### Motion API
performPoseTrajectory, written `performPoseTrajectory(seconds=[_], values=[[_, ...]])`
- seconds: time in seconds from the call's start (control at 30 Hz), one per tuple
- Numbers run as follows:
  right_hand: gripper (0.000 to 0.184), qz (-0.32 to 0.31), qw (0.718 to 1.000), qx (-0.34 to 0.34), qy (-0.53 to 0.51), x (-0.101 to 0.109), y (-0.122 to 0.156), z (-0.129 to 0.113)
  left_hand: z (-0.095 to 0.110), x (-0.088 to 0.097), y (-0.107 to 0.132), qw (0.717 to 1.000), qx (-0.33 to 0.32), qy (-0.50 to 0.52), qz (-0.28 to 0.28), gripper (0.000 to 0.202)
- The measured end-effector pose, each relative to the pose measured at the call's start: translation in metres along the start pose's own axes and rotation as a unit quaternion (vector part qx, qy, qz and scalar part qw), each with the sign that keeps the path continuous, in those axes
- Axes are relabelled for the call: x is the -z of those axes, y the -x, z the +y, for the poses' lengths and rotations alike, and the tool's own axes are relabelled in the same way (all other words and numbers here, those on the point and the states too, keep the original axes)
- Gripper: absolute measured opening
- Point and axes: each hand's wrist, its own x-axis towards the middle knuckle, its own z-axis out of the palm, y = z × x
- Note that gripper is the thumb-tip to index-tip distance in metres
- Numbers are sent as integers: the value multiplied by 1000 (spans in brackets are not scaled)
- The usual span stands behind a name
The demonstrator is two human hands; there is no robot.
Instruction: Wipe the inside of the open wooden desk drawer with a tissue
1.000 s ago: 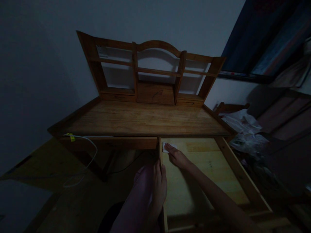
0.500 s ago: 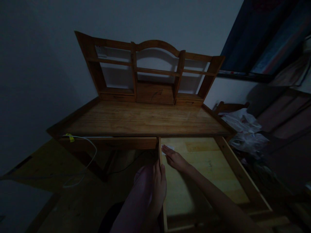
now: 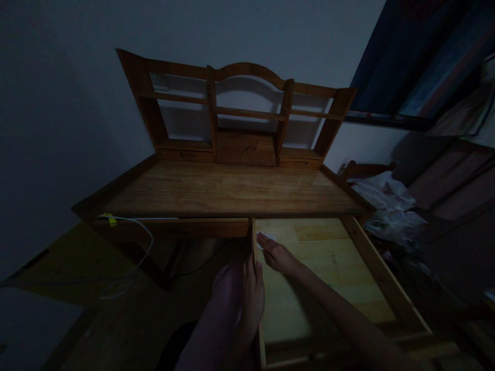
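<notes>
A pulled-out wooden drawer [image 3: 381, 278] takes up the lower right of the head view, its pale floor showing. My right hand [image 3: 279, 256] reaches into it and presses a white wipe [image 3: 269, 236] with its fingers against the floor beside the left wall, near the back. Whether the wipe is paper or cloth I cannot tell. My left hand [image 3: 253, 293] is closed on the drawer's left side wall, thumb on the inner side and fingers outside.
Behind the drawer stands a wooden desk [image 3: 232, 188] with a shelf hutch [image 3: 249, 112]. A white cable [image 3: 149, 232] with a yellow tag hangs at the left. Plastic bags [image 3: 386, 193] lie on a chair at the right. A closed drawer [image 3: 209, 228] sits left of the open one.
The view has shifted very slightly. Both hands and the white wipe stay in nearly the same places on the drawer.
</notes>
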Motion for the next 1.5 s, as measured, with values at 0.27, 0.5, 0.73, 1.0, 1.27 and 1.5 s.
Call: performPoseTrajectory(seconds=[0.27, 0.5, 0.73, 1.0, 1.27, 1.5], values=[[73, -8, 1000, -4, -5, 2, 4, -9, 13, 5, -2, 1000, 19, -2, 1, 50], [73, -18, 1000, 2, -2, -1, 10, -10, 22, 8, -3, 999, 37, -5, -7, 48], [73, -15, 1000, -1, -4, -1, 12, -13, 31, 19, -5, 999, 19, -32, -9, 47], [73, -17, 1000, 5, 3, -4, 13, -10, 19, 4, -2, 999, 36, 0, -5, 50], [72, -11, 1000, 8, 5, -4, 12, -11, 20, 8, -3, 1000, 21, 11, -4, 49], [70, -20, 1000, 6, 5, -2, 16, -13, 19, 6, -3, 1000, 25, 7, -7, 50]])
